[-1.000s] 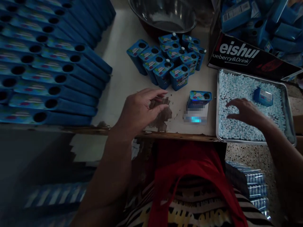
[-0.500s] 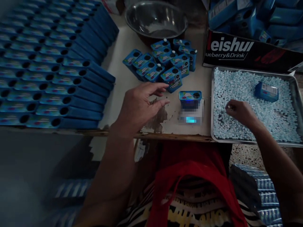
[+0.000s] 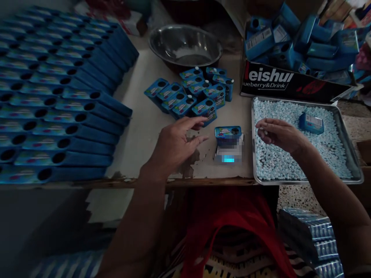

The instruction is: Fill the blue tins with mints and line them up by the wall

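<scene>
My left hand [image 3: 176, 144] rests on the table with its fingers spread and loose, holding nothing, just left of a small blue box [image 3: 227, 133] that stands on a little scale [image 3: 228, 155]. My right hand [image 3: 278, 133] hovers over the left edge of a metal tray [image 3: 352, 160] filled with pale blue candy pieces [image 3: 290, 112]. Its fingers are pinched together on a few of those pieces. A cluster of upright blue boxes [image 3: 189, 94] with round holes in their tops stands behind the scale.
Rows of flat blue boxes [image 3: 55, 96] cover the table's left side. A steel bowl [image 3: 185, 46] sits at the back. A dark carton [image 3: 290, 83] full of blue boxes stands behind the tray. One blue box [image 3: 311, 122] lies on the candies. Wrapped packs [image 3: 315, 235] lie on the floor at right.
My right hand closed on candy pieces in the tray and lifted toward the tray's left edge, nearer the box on the scale. My left hand stayed in place.
</scene>
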`<move>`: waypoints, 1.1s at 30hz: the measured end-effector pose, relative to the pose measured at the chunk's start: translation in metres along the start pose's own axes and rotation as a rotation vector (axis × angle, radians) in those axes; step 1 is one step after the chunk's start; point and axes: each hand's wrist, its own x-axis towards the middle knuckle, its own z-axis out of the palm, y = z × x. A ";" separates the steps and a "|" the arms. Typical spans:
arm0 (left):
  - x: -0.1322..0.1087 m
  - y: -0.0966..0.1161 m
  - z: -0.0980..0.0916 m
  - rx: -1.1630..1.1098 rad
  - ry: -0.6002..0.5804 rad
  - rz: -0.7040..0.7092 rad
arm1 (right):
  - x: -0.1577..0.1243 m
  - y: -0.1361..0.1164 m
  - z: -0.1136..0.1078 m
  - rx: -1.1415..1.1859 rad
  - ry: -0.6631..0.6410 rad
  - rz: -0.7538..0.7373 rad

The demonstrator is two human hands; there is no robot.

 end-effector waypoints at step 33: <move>-0.012 -0.007 0.010 -0.029 -0.044 -0.031 | 0.163 -0.051 0.085 -1.576 -0.163 -0.544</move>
